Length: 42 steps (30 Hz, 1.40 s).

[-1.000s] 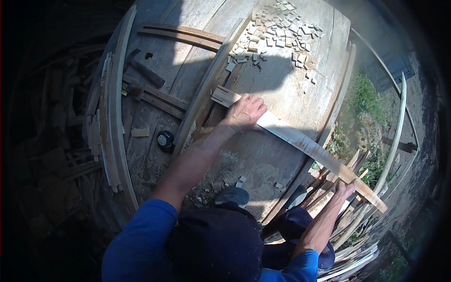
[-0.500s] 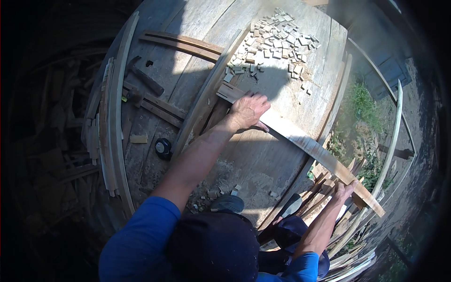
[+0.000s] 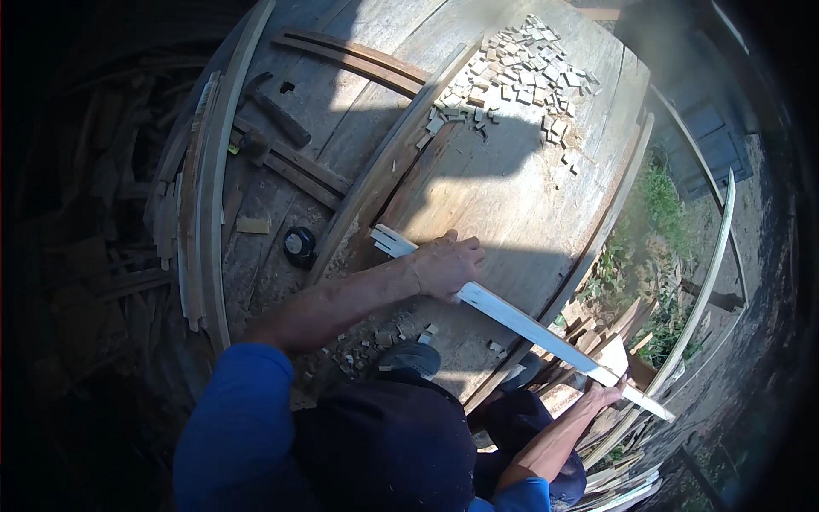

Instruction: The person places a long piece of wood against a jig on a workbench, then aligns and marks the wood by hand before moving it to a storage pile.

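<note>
A long wooden slat slants across in front of me, its far left end cut with narrow slots. My left hand is closed over it a little way from that slotted end. Further down, beyond the table's right edge, my right hand grips the slat near its other end, fingers partly hidden beneath it. The slat's narrow pale face is turned up. Beside its slotted end, a long raised board runs along the wooden tabletop.
Several small cut wood pieces lie scattered at the far side. On the left are a hammer, a round black tape measure, a small block and paired dark strips. Stacked slats line the left edge; offcuts lie near my feet.
Both hands have brought the slat nearer to me, away from the scattered pieces. It has turned from its broad face to its narrow edge.
</note>
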Each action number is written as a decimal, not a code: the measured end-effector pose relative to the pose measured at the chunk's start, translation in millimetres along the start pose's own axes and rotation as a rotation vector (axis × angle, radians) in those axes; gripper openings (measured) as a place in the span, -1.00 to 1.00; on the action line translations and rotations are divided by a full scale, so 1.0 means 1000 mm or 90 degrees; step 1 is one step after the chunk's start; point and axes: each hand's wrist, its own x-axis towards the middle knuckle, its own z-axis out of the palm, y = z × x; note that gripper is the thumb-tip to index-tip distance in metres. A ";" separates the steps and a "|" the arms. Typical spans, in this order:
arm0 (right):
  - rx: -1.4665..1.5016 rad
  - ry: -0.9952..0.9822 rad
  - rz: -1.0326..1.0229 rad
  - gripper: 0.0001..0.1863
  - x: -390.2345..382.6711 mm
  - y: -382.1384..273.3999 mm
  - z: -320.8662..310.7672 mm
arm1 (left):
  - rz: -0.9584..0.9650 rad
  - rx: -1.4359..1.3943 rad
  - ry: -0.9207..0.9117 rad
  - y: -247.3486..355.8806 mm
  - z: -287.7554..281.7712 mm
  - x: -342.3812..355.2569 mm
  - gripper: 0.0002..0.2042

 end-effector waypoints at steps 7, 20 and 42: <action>-0.270 0.087 0.095 -0.52 -0.022 0.010 0.031 | -0.109 0.092 0.220 0.000 0.037 -0.027 -0.22; -0.239 0.020 0.125 -0.53 -0.013 0.026 0.067 | -0.144 0.122 0.406 -0.045 0.055 0.006 -0.31; -0.257 0.064 0.030 -0.54 0.019 0.028 0.096 | -0.123 0.176 0.383 -0.077 0.030 0.047 -0.21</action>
